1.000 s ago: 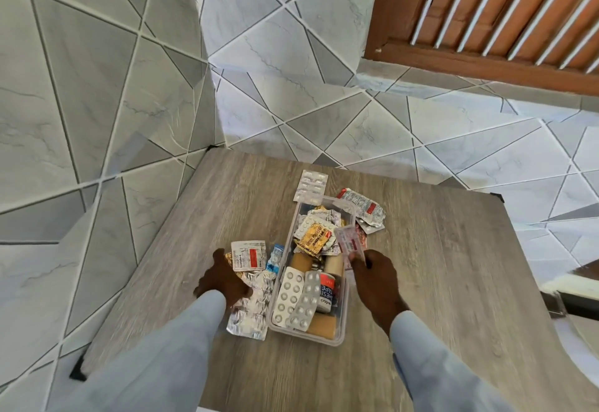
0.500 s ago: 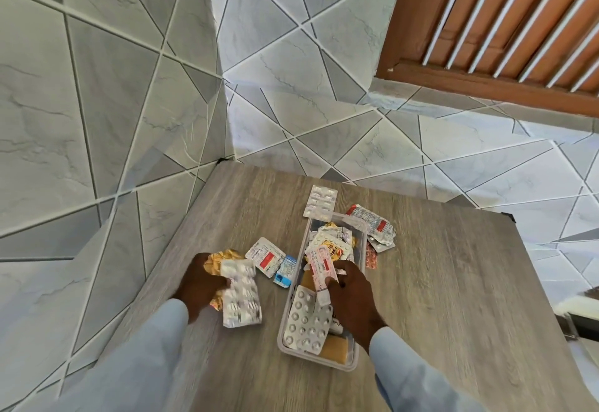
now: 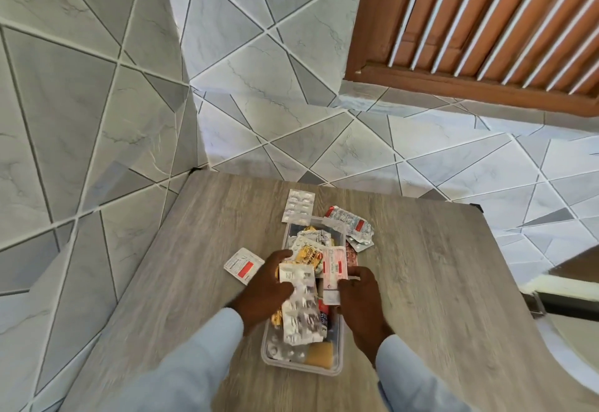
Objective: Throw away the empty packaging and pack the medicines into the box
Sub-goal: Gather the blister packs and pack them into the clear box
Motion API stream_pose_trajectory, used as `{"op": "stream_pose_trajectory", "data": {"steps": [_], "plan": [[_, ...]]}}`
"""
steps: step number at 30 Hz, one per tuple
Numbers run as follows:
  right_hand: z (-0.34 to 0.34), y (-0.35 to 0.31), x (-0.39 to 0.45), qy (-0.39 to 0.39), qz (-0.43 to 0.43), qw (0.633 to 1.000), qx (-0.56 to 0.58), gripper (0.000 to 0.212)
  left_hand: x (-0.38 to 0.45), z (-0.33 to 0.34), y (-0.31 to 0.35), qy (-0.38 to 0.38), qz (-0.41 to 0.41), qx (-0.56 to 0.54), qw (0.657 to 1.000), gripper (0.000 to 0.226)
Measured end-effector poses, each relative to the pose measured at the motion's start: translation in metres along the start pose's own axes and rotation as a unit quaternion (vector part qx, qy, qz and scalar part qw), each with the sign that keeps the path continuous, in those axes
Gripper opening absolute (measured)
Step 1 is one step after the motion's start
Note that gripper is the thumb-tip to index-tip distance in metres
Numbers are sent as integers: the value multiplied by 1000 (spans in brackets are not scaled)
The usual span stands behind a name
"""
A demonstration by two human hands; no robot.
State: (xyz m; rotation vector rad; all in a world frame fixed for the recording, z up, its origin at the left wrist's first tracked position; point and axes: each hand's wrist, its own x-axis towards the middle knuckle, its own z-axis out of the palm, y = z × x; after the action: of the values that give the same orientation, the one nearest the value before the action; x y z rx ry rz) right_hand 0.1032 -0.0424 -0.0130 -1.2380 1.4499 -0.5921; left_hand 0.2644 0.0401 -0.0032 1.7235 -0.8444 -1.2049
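A clear plastic box (image 3: 337,367) stands on the wooden table (image 3: 437,282), filled with blister packs and small bottles. My left hand (image 3: 264,288) holds a bundle of silver blister strips (image 3: 301,311) with some yellow packaging, over the box's near half. My right hand (image 3: 359,298) grips a white and red medicine packet (image 3: 334,269) at the box's right side. A white and red sachet (image 3: 243,264) lies on the table left of the box. A silver blister pack (image 3: 298,206) lies at the box's far end. Crumpled red and white strips (image 3: 351,226) lie at its far right corner.
The table stands in a corner of grey tiled walls (image 3: 97,87). A brown slatted shutter (image 3: 486,29) is up at the right. At the right edge something dark and white (image 3: 567,301) sits beyond the table.
My left hand has carried the silver strips from the table's left to over the box. My right hand has stayed at the box with the white and red packet.
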Motion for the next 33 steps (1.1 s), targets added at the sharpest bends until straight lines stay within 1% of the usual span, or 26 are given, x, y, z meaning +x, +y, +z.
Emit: {"op": "stream_pose_trajectory", "data": {"steps": [3,6,9,10,12,13,15,17,18,19,22,25,28,29,31,32,33], "plan": [[-7,7,-9,-13,-22,999,-34,22,2,16,-4,19,16,105,994,60],[-9,17,-17,-50,-23,996,-69,30,2,20,-9,28,36,228,973,64],[-8,24,-25,-64,-25,993,-97,31,-1,26,-14,62,51,284,956,61],[-8,26,-27,-64,-31,992,-104,30,-2,28,-15,86,60,312,944,57],[-8,27,-30,-60,-39,991,-113,28,-8,29,-16,137,77,389,908,46],[-7,27,-32,-57,-45,990,-119,27,-13,28,-16,146,78,418,893,40],[-5,29,-33,-52,-60,988,-131,27,-21,27,-18,127,65,459,877,33],[-3,27,-35,-63,-70,986,-137,26,-25,27,-24,104,55,502,857,32],[-2,26,-36,-69,-72,986,-136,26,-26,26,-25,102,56,518,847,32],[0,24,-36,-74,-67,986,-133,27,-26,25,-25,102,61,522,845,33],[4,20,-39,-88,-39,989,-115,29,-27,25,-20,118,60,491,861,36],[4,15,-40,-111,-17,989,-92,27,-28,27,-18,120,74,502,853,27],[-3,11,-40,-103,-11,992,-66,24,-34,31,-22,123,83,494,856,24],[-6,11,-40,-94,-12,993,-64,24,-35,32,-25,116,88,503,852,25],[-10,12,-38,-78,-16,994,-70,24,-38,36,-28,80,99,556,821,29],[-11,12,-39,-74,-20,994,-74,24,-40,39,-28,58,94,576,810,32],[-12,13,-39,-72,-22,994,-77,24,-42,42,-29,41,83,586,805,34]]}}
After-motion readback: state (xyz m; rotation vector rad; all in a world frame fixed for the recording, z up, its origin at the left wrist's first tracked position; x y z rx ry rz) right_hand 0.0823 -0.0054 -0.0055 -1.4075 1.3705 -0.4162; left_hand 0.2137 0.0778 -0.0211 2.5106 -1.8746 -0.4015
